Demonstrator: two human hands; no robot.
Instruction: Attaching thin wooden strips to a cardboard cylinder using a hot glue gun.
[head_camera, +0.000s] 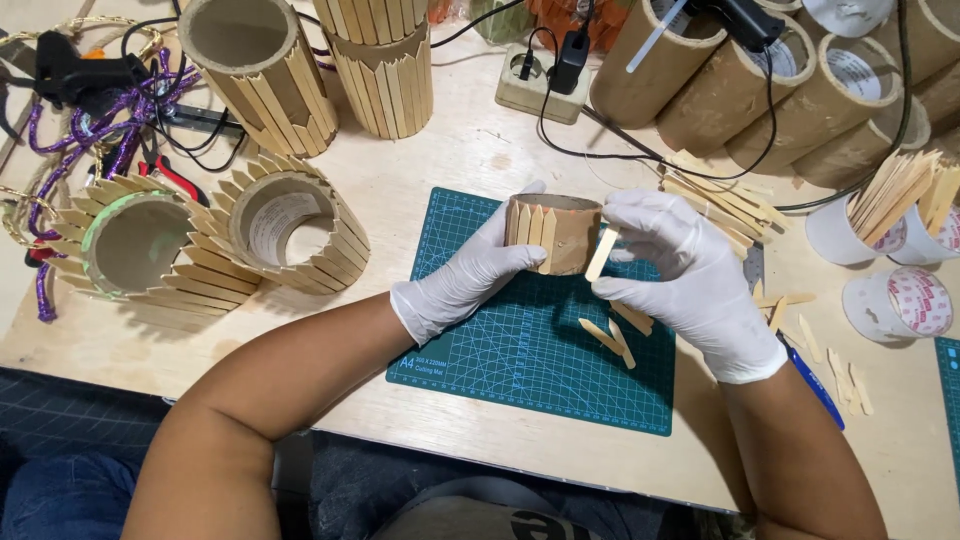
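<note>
— Pale plywood makes up the tabletop (440, 170), right? What sits in the middle of it?

— A green cutting mat (520, 350), near the front edge. Both hands wear white gloves and work above it. The left hand (465, 275) is closed around a short cardboard tube (560, 232), fingers wrapped over its left side, holding it up off the mat.

— And the tube itself?

— Brown, partly covered: a few pointed wooden sticks stand side by side along its left part, the rest is bare cardboard.

— The other hand?

— The right hand (680, 265) pinches one wooden stick (601, 252) between thumb and fingers and holds it against the tube's right side, slightly tilted. Below it, some loose sticks (612, 335) lie on the mat.

— What else is around?

— Toward the left edge lie two finished rings (215, 240) covered with sticks all round, on their sides, touching each other. Behind them, at the far edge, taller stick-covered tubes (320, 75) stand. Purple cord (120, 120) and a black tool lie in the far left corner.

— And on the right?

— Long bare cardboard tubes (760, 95) lie stacked at the far right corner, with a power strip (540, 80) just left of them and black cables running across. Near the right edge, white cups (880, 235) hold more sticks, and a heap of sticks (725, 205) lies between the cups and the right hand. A blue pen (815, 385) lies just beside the right wrist.
</note>
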